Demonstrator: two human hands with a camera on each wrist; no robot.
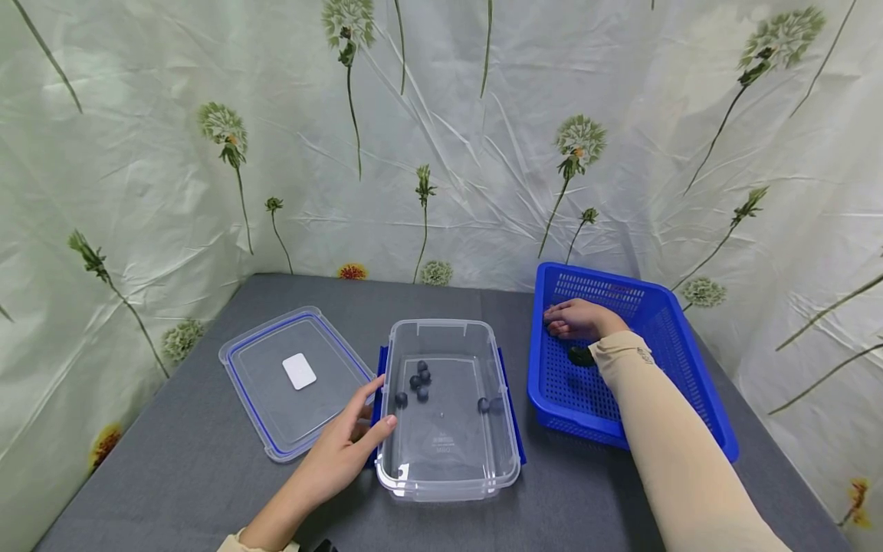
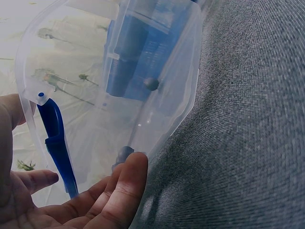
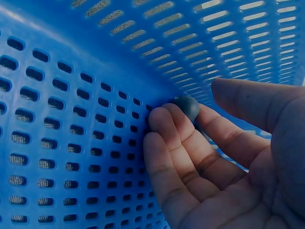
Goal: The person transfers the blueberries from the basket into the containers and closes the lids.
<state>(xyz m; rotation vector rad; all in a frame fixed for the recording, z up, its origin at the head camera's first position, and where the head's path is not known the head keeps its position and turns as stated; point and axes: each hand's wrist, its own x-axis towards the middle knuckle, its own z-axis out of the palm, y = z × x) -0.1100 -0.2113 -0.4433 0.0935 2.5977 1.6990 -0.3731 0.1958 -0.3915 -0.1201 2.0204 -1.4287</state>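
Observation:
A clear plastic container [image 1: 448,452] with blue side clips stands on the table, several blueberries [image 1: 423,393] on its floor. My left hand [image 1: 341,448] rests along its left side, thumb at the rim and loosely spread fingers against the outer wall. In the left wrist view, these fingers [image 2: 131,186] lie by the wall and a blue clip [image 2: 57,133]. Inside the blue basket [image 1: 690,360], my right hand [image 1: 582,319] is low by the left wall. Its curled fingers hold a blueberry [image 3: 187,108], with the thumb standing apart from it.
Left of the container lies a clear lid [image 1: 269,391] with a blue seal and a white label. A dark green object [image 1: 581,356] sits in the basket below my right wrist. A flower-printed curtain [image 1: 448,138] hangs around the grey table [image 1: 483,303].

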